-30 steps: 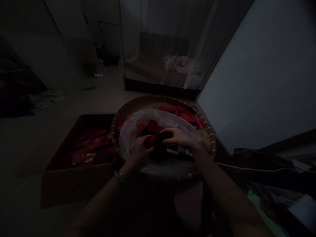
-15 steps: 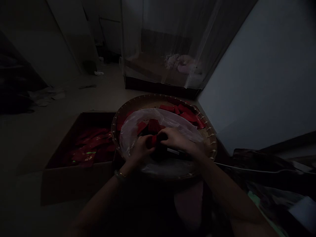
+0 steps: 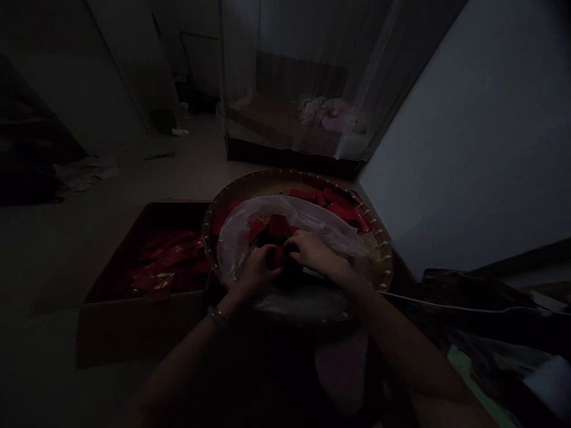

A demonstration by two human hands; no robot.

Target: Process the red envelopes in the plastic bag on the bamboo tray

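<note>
The room is very dim. A round woven basket tray [image 3: 377, 238] lies in front of me with a clear plastic bag [image 3: 250, 220] spread in it and red packets [image 3: 332, 205] scattered along its far side. My left hand [image 3: 256, 270] and my right hand [image 3: 314, 252] meet over the bag's middle. Both have fingers curled and pinch one small red packet [image 3: 277, 255] between them. A bracelet sits on my left wrist.
A cardboard box [image 3: 120, 324] holding more red packets stands on the floor to the tray's left. Behind the tray is a low bed under a mosquito net [image 3: 294, 83]. A pale wall runs along the right, with dark cloth and a cable at the lower right.
My right hand has drawn in leftward until its fingertips meet the left hand on the red packet. The view has hardly shifted.
</note>
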